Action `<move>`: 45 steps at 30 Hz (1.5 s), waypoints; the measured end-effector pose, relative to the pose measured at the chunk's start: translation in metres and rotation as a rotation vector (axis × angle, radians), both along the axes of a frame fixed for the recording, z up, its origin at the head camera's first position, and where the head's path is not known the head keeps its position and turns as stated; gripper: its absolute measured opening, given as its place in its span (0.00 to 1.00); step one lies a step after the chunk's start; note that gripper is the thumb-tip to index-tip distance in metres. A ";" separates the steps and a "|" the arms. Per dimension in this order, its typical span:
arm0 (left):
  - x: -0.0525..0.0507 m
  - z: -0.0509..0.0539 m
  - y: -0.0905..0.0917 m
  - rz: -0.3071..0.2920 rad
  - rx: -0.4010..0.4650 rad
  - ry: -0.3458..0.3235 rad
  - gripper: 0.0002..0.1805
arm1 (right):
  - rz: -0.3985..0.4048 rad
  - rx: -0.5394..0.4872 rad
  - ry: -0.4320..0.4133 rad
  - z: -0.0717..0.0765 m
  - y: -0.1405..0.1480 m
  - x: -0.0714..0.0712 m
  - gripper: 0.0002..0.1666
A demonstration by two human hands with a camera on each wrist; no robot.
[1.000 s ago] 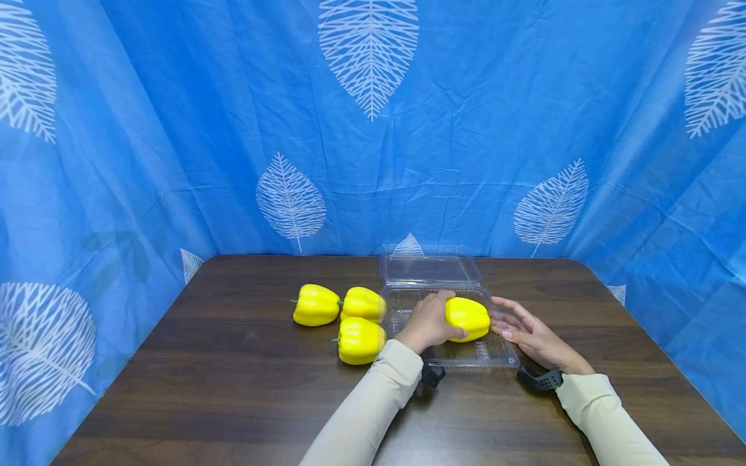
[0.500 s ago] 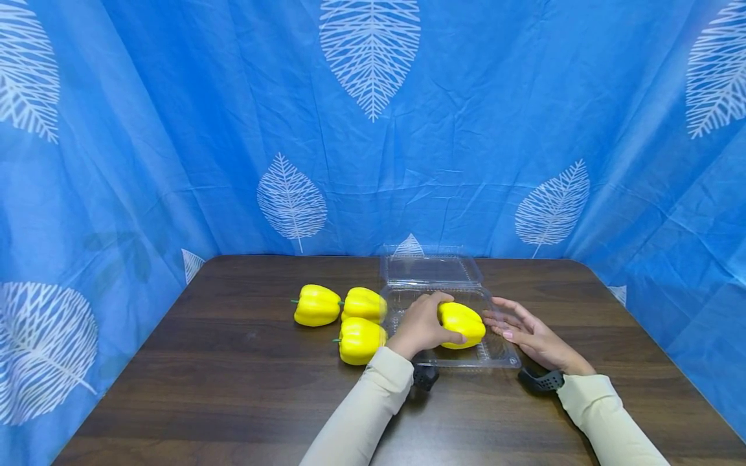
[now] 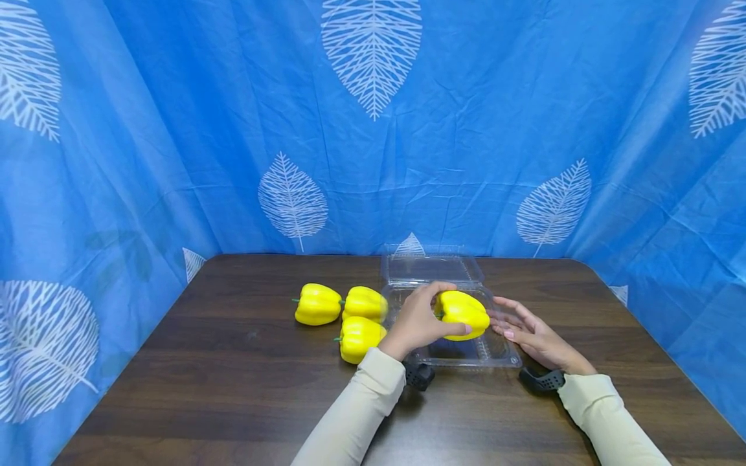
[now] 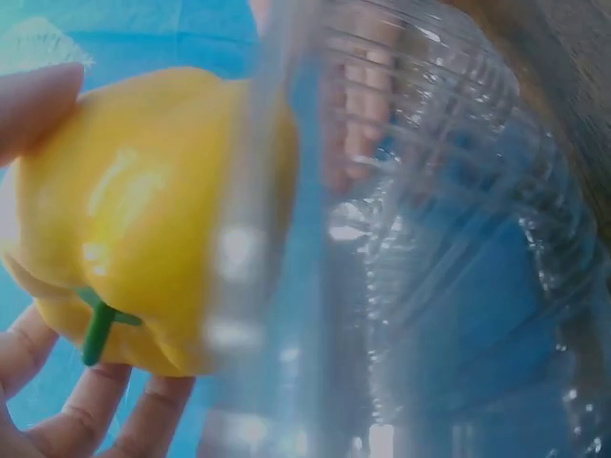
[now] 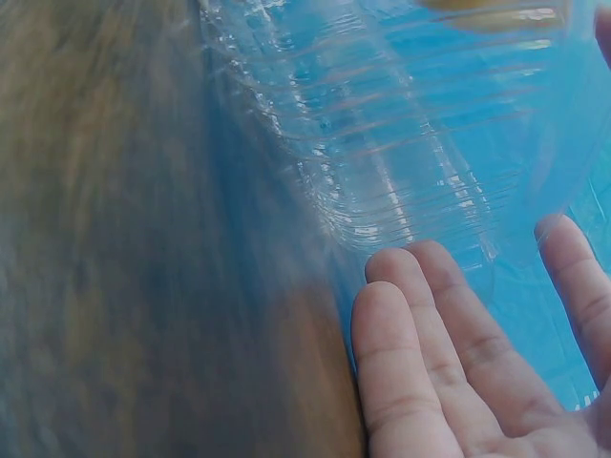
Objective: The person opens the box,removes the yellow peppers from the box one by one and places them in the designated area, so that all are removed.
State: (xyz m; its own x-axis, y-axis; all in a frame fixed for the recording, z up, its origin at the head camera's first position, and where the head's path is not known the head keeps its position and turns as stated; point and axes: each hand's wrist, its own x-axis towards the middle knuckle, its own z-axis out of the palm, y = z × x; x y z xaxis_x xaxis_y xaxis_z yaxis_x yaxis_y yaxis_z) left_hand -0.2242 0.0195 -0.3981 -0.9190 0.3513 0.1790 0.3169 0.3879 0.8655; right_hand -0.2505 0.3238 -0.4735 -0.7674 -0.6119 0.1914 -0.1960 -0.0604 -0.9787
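Note:
My left hand (image 3: 415, 321) grips a yellow bell pepper (image 3: 466, 314) with thumb and fingers, holding it over the base of a clear plastic clamshell container (image 3: 500, 355). In the left wrist view, the pepper (image 4: 143, 219) shows its green stem, and the container's wall (image 4: 449, 239) stands beside it. The container's lid (image 3: 431, 268) lies folded back behind the base. At the right side of the base is my right hand (image 3: 539, 340), its fingers extended. Its fingertips (image 5: 387, 301) are close against the ribbed wall; whether they touch it I cannot tell.
Three more yellow bell peppers lie left of the container: one farthest left (image 3: 317, 304), one at the back (image 3: 362, 303), and one in front (image 3: 358, 342). Everything sits on a dark wooden table (image 3: 233, 388). Behind it hangs a blue leaf-print curtain (image 3: 454, 129).
The pepper in my left hand first shifted left and toward me, then rose and moved slightly right, exposing its stem end. My right hand stayed in place beside the container.

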 end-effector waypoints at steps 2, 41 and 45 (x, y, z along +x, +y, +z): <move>0.000 0.002 -0.003 -0.021 0.018 -0.004 0.38 | 0.008 -0.005 0.006 0.000 0.000 0.000 0.34; 0.023 0.015 -0.084 -0.161 0.183 0.017 0.40 | 0.086 -0.059 0.074 -0.002 0.003 -0.002 0.36; 0.024 0.016 -0.094 -0.170 0.194 -0.008 0.41 | 0.096 -0.061 0.072 -0.003 0.003 -0.002 0.36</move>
State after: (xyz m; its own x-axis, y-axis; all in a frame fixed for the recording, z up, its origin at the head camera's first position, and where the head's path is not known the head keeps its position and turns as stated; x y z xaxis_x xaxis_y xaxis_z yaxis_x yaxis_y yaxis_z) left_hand -0.2004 -0.0747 -0.3824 -0.8513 0.4608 0.2510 0.3560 0.1560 0.9214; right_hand -0.2529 0.3269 -0.4761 -0.6892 -0.6671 0.2827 -0.2556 -0.1412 -0.9564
